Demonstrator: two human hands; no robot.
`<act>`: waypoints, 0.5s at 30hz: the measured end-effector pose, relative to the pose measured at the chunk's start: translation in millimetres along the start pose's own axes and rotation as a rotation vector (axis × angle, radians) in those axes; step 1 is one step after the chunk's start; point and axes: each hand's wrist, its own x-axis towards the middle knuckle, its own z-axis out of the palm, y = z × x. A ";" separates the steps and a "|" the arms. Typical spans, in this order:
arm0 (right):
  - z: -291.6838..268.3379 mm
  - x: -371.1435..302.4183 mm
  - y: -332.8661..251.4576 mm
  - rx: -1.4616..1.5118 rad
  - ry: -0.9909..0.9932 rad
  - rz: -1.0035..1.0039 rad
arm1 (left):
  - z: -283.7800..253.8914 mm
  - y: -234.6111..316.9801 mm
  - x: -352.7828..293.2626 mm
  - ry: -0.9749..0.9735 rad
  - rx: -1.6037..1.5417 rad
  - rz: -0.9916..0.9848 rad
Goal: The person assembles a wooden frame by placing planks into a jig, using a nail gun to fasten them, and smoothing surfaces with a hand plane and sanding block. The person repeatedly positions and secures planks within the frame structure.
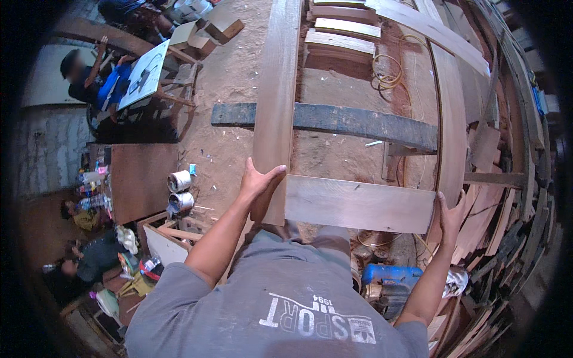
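Observation:
A large wooden frame (358, 206) of brown planks lies across a dark beam (358, 122) above a sawdust floor. My left hand (259, 182) grips the frame's left upright near its lower corner. My right hand (449, 216) holds the right upright at the other lower corner. Both forearms reach up from my grey shirt at the bottom of the view.
Two metal tins (179, 191) stand on the floor left of the frame. A blue machine (388, 283) sits below the frame. Stacked planks (507, 197) line the right side. People sit at the left (89, 256), and another person (89, 77) works at the top left.

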 end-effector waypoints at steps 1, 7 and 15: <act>0.4 2.5 8.8 0.022 -0.009 -0.018 | 1.0 11.1 -8.2 0.011 -0.002 -0.004; 1.6 1.0 12.5 0.009 0.020 -0.059 | 7.9 3.8 -3.0 0.074 0.083 0.019; -5.2 4.5 12.6 0.112 -0.045 -0.009 | 6.7 32.8 1.8 0.031 0.007 0.083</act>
